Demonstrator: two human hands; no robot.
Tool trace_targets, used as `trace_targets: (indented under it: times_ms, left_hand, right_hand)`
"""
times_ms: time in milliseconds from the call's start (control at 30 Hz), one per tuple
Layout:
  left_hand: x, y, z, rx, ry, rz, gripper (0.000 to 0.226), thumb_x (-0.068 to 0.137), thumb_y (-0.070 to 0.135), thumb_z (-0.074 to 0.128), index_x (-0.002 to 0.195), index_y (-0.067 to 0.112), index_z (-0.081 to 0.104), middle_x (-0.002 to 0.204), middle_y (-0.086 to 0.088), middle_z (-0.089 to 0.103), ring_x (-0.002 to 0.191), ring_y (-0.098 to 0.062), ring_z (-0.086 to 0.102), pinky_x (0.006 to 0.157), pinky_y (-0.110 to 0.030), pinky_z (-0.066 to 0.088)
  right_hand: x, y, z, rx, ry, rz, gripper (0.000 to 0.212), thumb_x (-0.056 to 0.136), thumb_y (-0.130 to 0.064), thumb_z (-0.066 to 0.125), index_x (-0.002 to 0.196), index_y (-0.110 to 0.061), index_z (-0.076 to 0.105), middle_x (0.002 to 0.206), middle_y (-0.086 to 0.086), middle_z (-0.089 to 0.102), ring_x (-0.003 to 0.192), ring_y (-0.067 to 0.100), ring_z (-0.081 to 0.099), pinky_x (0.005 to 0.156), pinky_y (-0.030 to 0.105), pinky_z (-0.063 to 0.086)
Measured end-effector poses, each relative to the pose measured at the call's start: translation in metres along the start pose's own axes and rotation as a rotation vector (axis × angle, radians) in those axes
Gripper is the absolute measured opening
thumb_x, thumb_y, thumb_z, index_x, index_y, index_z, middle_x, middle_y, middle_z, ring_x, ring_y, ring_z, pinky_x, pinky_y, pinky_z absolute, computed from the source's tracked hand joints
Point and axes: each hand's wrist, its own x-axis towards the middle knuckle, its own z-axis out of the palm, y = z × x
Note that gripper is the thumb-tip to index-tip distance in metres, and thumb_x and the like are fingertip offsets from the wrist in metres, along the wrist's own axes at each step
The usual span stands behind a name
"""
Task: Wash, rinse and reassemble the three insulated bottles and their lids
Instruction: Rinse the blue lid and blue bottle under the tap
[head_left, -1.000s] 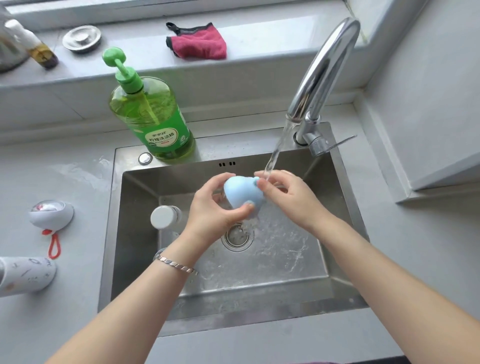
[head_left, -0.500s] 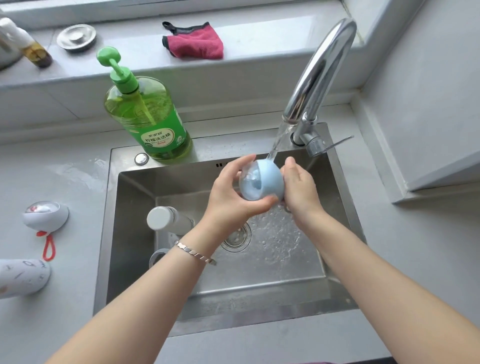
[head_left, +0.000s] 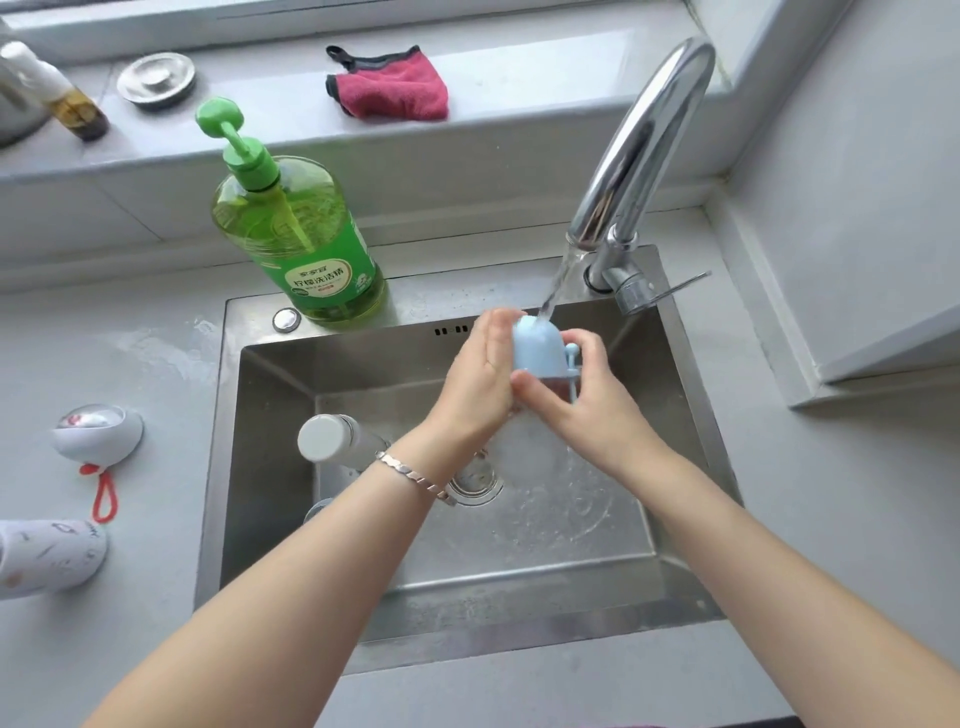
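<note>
— While the water is running, what do you record, largest item first?
— The steel sink (head_left: 228, 467) takes the middle of the counter. The tap (head_left: 649, 130) arches over its far right corner, and its stream (head_left: 553, 291) falls onto the work. A green detergent bottle (head_left: 296, 249) stands on the sink's far left rim.
— The task's items?
— One white bottle (head_left: 337, 439) lies inside the sink, left of the drain, partly behind the left wrist. A patterned bottle (head_left: 47, 556) lies on the counter at the near left. A white lid (head_left: 96, 434) with a red loop lies just beyond it, apart. A third bottle I cannot identify. The blue lid (head_left: 537, 345) is over the sink's far half, directly under the stream, dome upward.
— The grip?
— The left hand (head_left: 478, 384) cups the lid's left side, fingers reaching up to its top. The right hand (head_left: 587, 400) closes round its right side, thumb crossing beneath the rim. Both hold the lid; neither is free.
— Step in hand?
— In my judgement, rinsing the blue lid. Reassembly appears not begun: the white lid lies apart from the bottles.
— What does the next move require?
— Probably turning the lid so the stream reaches its hollow underside, which is hidden here. A firm hold is advisable, since wet plastic is likely slippery.
</note>
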Motion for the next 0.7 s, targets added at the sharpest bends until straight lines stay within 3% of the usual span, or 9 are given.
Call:
trace_targets:
  times_ms: [100, 200, 267, 367, 433, 567, 700]
  left_hand:
    - [0.000, 0.007, -0.010, -0.072, -0.142, -0.168, 0.037, 0.102, 0.036, 0.019, 0.106, 0.021, 0.053, 0.086, 0.001, 0.055, 0.064, -0.015, 0.053, 0.046, -0.024, 0.042]
    - [-0.006, 0.001, -0.021, -0.076, -0.229, -0.153, 0.035, 0.101, 0.043, 0.019, 0.109, 0.038, 0.052, 0.088, 0.004, 0.057, 0.063, -0.011, 0.055, 0.048, -0.021, 0.040]
    - [-0.010, -0.006, -0.025, -0.174, -0.251, -0.143, 0.034, 0.100, 0.041, 0.024, 0.123, 0.029, 0.047, 0.082, 0.000, 0.056, 0.056, -0.006, 0.053, 0.048, -0.018, 0.038]
    - [-0.010, -0.016, -0.025, -0.295, -0.243, -0.193, 0.037, 0.100, 0.032, 0.033, 0.133, 0.018, 0.043, 0.076, -0.004, 0.054, 0.052, -0.005, 0.052, 0.047, -0.019, 0.041]
    - [-0.010, -0.017, -0.023, -0.310, -0.221, -0.253, 0.034, 0.100, 0.032, 0.036, 0.130, 0.020, 0.048, 0.077, -0.003, 0.057, 0.052, -0.007, 0.052, 0.048, -0.020, 0.044]
    - [-0.007, -0.015, -0.016, -0.382, -0.206, -0.374, 0.023, 0.100, 0.033, 0.038, 0.108, 0.029, 0.060, 0.082, 0.001, 0.061, 0.048, -0.008, 0.051, 0.047, -0.019, 0.045]
    - [-0.005, -0.016, -0.013, -0.416, -0.176, -0.410, 0.027, 0.101, 0.032, 0.037, 0.097, 0.029, 0.063, 0.074, 0.002, 0.059, 0.050, -0.008, 0.051, 0.049, -0.022, 0.045]
  right_hand:
    - [0.005, -0.006, 0.004, 0.079, 0.030, -0.028, 0.060, 0.065, -0.064, 0.068, 0.105, -0.027, 0.042, 0.095, -0.006, 0.054, 0.079, 0.004, 0.055, 0.066, 0.016, 0.044]
    - [0.011, -0.014, 0.007, 0.239, -0.040, -0.076, 0.034, 0.081, -0.056, 0.049, 0.105, -0.033, 0.054, 0.095, -0.007, 0.061, 0.087, 0.008, 0.060, 0.073, 0.023, 0.049]
    - [0.013, -0.018, 0.007, 0.405, -0.066, 0.015, 0.037, 0.094, -0.052, 0.037, 0.101, -0.026, 0.061, 0.095, 0.001, 0.066, 0.084, 0.016, 0.065, 0.069, 0.032, 0.054]
    - [0.013, -0.017, 0.006, 0.626, -0.140, 0.255, 0.048, 0.097, -0.049, 0.024, 0.098, -0.019, 0.062, 0.079, 0.005, 0.066, 0.061, 0.013, 0.062, 0.051, 0.025, 0.050]
    - [0.010, -0.014, 0.004, 0.727, -0.186, 0.371, 0.048, 0.099, -0.045, 0.024, 0.102, -0.015, 0.061, 0.079, 0.007, 0.066, 0.058, 0.012, 0.062, 0.048, 0.024, 0.049]
    - [0.007, -0.006, -0.008, 0.876, -0.239, 0.463, 0.043, 0.099, -0.040, 0.031, 0.107, -0.010, 0.061, 0.096, 0.014, 0.067, 0.078, 0.026, 0.067, 0.055, 0.031, 0.057]
    - [0.008, -0.006, -0.014, 0.880, -0.238, 0.482, 0.034, 0.096, -0.038, 0.041, 0.102, -0.012, 0.063, 0.081, 0.008, 0.071, 0.073, 0.022, 0.069, 0.067, 0.036, 0.059]
